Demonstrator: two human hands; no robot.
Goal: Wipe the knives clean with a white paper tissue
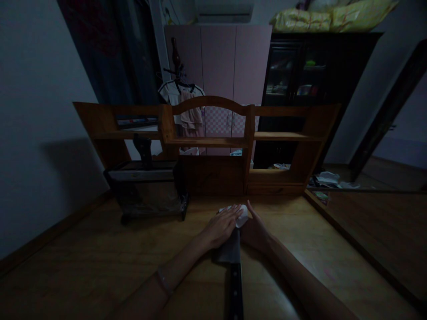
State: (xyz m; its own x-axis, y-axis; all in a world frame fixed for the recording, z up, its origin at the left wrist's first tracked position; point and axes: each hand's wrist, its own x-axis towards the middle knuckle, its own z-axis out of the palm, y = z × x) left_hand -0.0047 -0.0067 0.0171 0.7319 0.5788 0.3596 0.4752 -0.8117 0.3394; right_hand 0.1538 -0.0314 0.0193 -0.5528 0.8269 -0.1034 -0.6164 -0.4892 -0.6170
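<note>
A kitchen cleaver with a broad metal blade and a black riveted handle lies low over the wooden tabletop, its handle pointing toward me. My left hand is closed over a white wad, cloth or tissue, at the far end of the blade. Close against the right side of the wad and blade is my right hand, thumb raised. Its other fingers are hidden behind the wad and blade, so their grip does not show. Nothing touches the cleaver's handle.
A black-framed knife block with a black-handled tool in it stands at left on the tabletop. A wooden shelf unit runs along the back edge. A raised wooden rim borders the right side.
</note>
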